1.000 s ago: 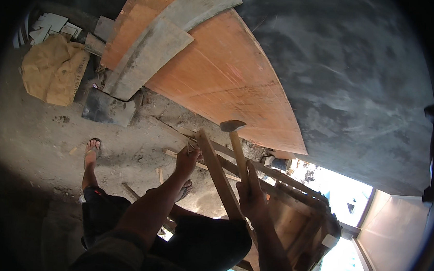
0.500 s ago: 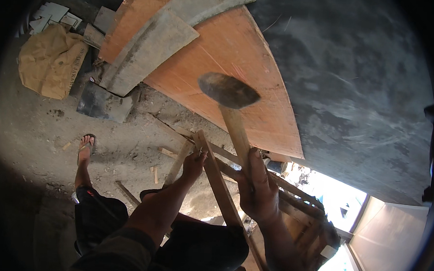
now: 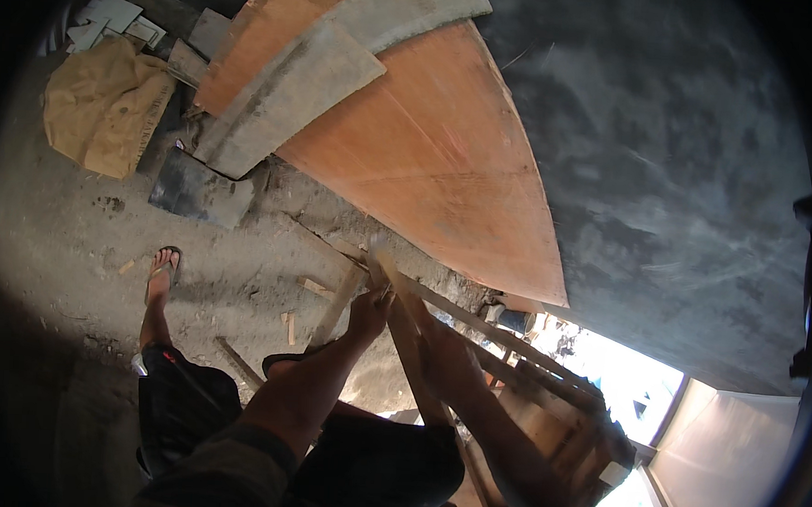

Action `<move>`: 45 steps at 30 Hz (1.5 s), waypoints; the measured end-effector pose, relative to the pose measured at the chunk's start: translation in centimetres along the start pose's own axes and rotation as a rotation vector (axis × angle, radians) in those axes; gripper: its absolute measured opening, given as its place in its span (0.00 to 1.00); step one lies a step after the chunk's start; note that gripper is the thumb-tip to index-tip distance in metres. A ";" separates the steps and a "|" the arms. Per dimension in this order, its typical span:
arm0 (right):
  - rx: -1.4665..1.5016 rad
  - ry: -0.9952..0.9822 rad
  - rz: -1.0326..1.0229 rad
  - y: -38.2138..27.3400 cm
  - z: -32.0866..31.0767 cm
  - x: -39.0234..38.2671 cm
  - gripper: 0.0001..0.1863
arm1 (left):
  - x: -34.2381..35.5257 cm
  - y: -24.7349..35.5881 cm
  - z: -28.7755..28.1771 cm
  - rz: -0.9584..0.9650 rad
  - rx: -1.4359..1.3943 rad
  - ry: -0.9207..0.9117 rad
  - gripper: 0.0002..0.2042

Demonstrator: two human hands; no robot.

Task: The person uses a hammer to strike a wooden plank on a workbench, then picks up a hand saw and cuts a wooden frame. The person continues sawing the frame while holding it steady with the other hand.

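My right hand [image 3: 442, 353] grips the wooden handle of a hammer [image 3: 403, 290], smeared by motion. The hammer's head is a blur at the upper end of a wooden batten [image 3: 410, 352]. Close against that end, my left hand [image 3: 367, 317] is closed in a pinch, its fingertips beside the hammer. Between them seems to be a thin nail-like piece, hard to see now. The batten slopes down past my knee into a wooden frame [image 3: 544, 423] at the lower right. Another wooden strip [image 3: 502, 336] crosses behind the right hand.
Curved plywood panels [image 3: 428, 164] and a grey curved board [image 3: 286, 99] lie ahead. A tan sack [image 3: 104, 109] and a dark sheet piece [image 3: 196, 190] lie on the dirt floor to the left. A dark grey wall [image 3: 663, 174] rises at right. My sandalled foot [image 3: 162, 268] stands at left.
The hammer has swung down and left from its raised position to the batten's end, my right hand moving with it. My left hand stays at the batten. The view has shifted slightly.
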State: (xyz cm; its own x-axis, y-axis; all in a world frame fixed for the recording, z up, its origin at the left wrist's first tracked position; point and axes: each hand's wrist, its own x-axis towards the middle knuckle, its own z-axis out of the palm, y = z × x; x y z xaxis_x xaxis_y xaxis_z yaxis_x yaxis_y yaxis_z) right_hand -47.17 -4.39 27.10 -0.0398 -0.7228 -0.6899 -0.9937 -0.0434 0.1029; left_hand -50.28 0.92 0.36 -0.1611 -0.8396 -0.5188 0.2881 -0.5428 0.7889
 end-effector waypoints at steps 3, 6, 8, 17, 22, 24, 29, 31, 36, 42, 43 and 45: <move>0.203 0.336 -0.328 -1.4 -1.8 -0.6 0.36 | -0.1 0.7 -0.2 -0.057 0.049 -0.020 0.15; 0.193 0.611 -0.634 -1.8 -1.8 -0.8 0.37 | -0.3 1.2 0.0 0.129 0.085 0.076 0.15; 0.143 0.665 -0.687 -1.3 -0.8 -0.5 0.36 | -0.4 1.3 0.0 0.090 0.067 0.067 0.15; -0.058 -0.010 0.053 1.7 1.5 -0.5 0.39 | 0.3 2.1 -0.7 -0.095 0.003 -0.050 0.15; 0.007 0.140 -0.158 1.4 1.6 -1.3 0.39 | -0.2 2.9 -0.5 -0.097 -0.012 0.006 0.14; -0.007 0.121 -0.173 1.5 2.1 -0.7 0.38 | 0.0 2.5 -0.3 -0.101 0.056 -0.004 0.14; -0.057 -0.121 0.157 1.2 1.3 1.4 0.34 | 1.6 0.4 0.6 -0.020 0.138 0.046 0.14; -0.001 -0.068 0.095 -0.2 -0.8 1.3 0.35 | 2.0 -0.3 0.6 -0.115 0.161 -0.051 0.14; 0.105 0.676 -0.626 -6.1 -10.1 1.7 0.33 | -0.8 -2.1 -1.3 -0.068 0.146 0.068 0.15; 0.540 0.922 -0.935 -7.3 -10.3 4.1 0.40 | -5.0 -7.6 -6.9 -0.145 0.429 0.016 0.12; 0.445 0.842 -0.781 -6.6 -8.0 4.4 0.39 | -5.0 -8.6 -8.4 -0.023 0.529 0.029 0.12; 0.014 0.572 -0.681 -3.7 -4.3 4.0 0.36 | -2.8 -10.5 -13.8 0.110 0.708 0.079 0.12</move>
State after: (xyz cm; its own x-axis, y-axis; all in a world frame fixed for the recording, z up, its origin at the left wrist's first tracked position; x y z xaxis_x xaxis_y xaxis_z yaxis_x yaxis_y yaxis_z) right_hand -43.24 -10.05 27.03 0.6151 -0.7769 -0.1345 -0.7839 -0.5841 -0.2106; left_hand -39.84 9.22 -11.00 -0.0894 -0.9006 -0.4254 -0.3864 -0.3623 0.8482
